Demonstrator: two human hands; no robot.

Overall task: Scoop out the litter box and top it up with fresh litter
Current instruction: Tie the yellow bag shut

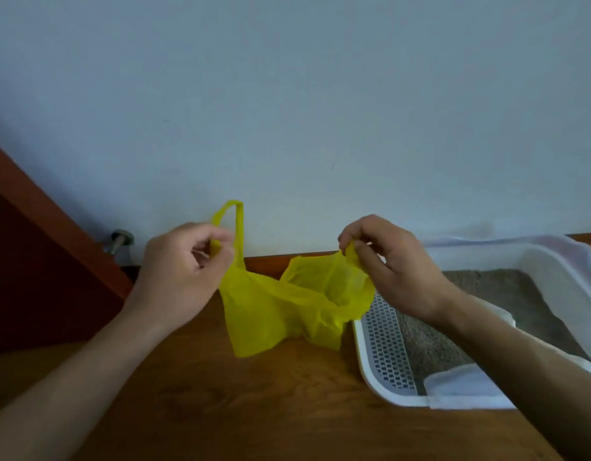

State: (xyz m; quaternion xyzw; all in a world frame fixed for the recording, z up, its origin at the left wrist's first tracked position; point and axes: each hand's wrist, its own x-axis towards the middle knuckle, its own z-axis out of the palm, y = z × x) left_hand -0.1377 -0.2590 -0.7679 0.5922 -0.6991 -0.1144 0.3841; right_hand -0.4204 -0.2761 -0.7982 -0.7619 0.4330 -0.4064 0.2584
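Observation:
A thin yellow plastic bag (287, 314) hangs between my hands above the wooden floor. My left hand (184, 264) pinches one handle loop, which sticks up above the fingers. My right hand (390, 261) pinches the bag's other top edge, so the mouth is pulled apart. To the right stands the white litter box (364, 357) with grey litter (433, 347) in it and a perforated grey panel (387, 344) along its left inner side. My right forearm crosses over part of the box.
A brown wooden floor (270, 410) lies below the bag. A pale blue wall (287, 111) rises behind. A dark red-brown door (37, 261) stands at the left, with a metal door stop (121, 242) by the wall. A white cloth (460, 390) drapes over the box's near rim.

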